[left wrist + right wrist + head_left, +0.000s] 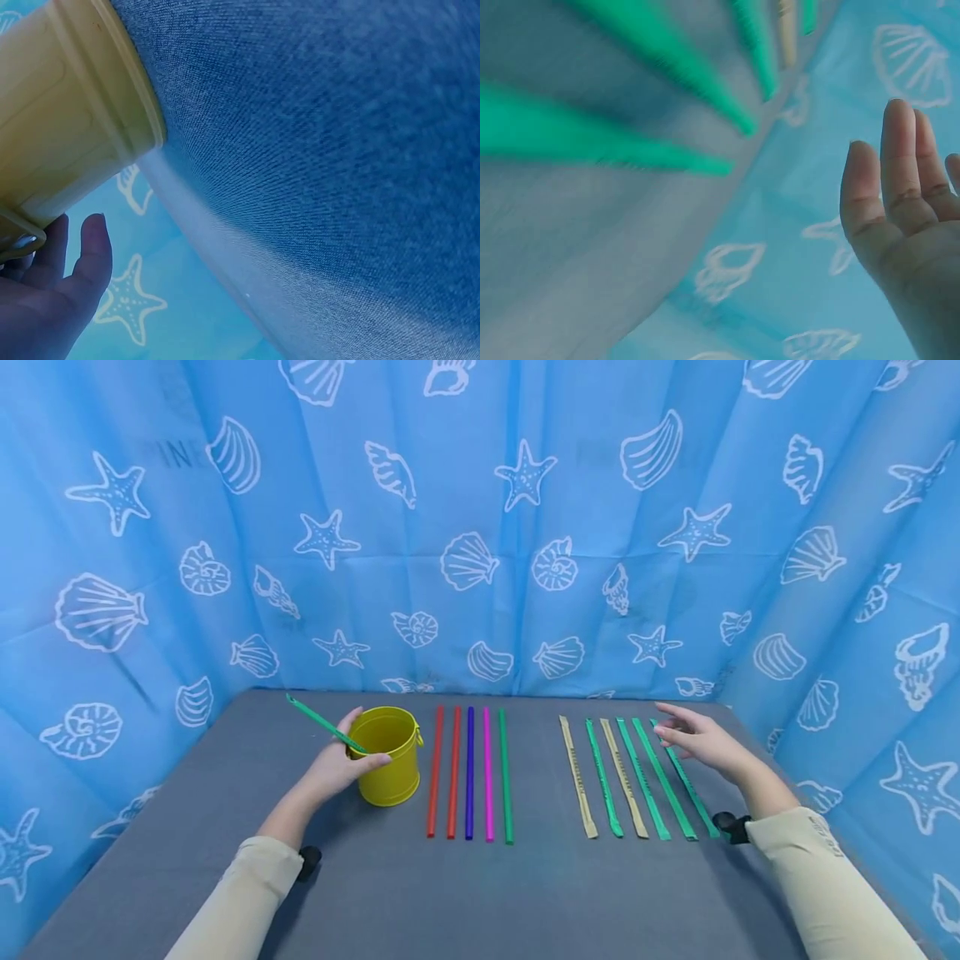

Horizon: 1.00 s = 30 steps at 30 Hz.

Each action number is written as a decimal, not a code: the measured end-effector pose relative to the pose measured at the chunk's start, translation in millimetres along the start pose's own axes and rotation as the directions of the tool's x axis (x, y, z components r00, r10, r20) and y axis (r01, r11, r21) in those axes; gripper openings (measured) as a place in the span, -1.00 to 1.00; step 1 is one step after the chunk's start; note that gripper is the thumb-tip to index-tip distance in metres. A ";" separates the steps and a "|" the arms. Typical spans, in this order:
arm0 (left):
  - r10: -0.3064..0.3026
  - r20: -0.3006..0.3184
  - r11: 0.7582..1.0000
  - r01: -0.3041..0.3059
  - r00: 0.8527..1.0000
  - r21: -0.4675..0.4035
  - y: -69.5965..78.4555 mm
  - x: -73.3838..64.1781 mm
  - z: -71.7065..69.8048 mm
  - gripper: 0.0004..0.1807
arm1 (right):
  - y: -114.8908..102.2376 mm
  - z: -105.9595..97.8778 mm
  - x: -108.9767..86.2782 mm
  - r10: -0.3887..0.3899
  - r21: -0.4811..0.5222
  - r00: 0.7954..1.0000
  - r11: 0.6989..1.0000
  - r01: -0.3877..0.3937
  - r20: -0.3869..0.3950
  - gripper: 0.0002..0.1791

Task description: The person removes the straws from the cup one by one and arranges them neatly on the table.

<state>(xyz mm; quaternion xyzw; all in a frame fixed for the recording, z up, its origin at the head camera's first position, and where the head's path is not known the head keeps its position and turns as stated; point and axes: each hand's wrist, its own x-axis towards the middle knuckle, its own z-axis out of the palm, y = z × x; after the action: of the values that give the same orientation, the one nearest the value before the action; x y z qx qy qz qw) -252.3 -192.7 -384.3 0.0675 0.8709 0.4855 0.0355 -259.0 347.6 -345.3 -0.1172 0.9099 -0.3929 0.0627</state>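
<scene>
A small yellow bucket stands on the left part of the table. My left hand holds its left side, thumb along the near rim and fingers behind. A thin green printed wrapper slants out of the bucket over that hand, its lower end at the rim. In the left wrist view, fingers reach the bucket wall near its handle lug. On the right, my right hand hovers with loosely bent fingers over the far end of the rightmost green wrapper. Nothing shows between its fingers in the right wrist view.
Several straight plastic straws lie side by side mid-table: red, blue, magenta and green. Right of them lie more thin wrappers, beige and green. A blue shell-patterned curtain hangs behind the grey table.
</scene>
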 end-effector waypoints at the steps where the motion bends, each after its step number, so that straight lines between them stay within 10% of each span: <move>1: 0.000 -0.001 1.000 0.000 1.000 -0.004 -0.2 0.3 0.2 0.12 | -4.9 2.3 1.2 -0.004 0.008 1.000 1.000 0.004 -0.006 -0.27; 30: 0.019 -0.012 1.000 -0.019 1.000 -0.019 -2.2 1.1 2.8 0.10 | -128.0 95.6 59.0 -0.309 0.285 0.951 0.909 0.304 -0.027 -0.45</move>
<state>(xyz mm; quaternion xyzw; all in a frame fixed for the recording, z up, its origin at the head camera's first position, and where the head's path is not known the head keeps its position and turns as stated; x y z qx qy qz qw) -253.2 -191.4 -387.7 0.0725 0.8658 0.4945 0.0265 -275.2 180.3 -318.6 -0.2520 0.8133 -0.5239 0.0249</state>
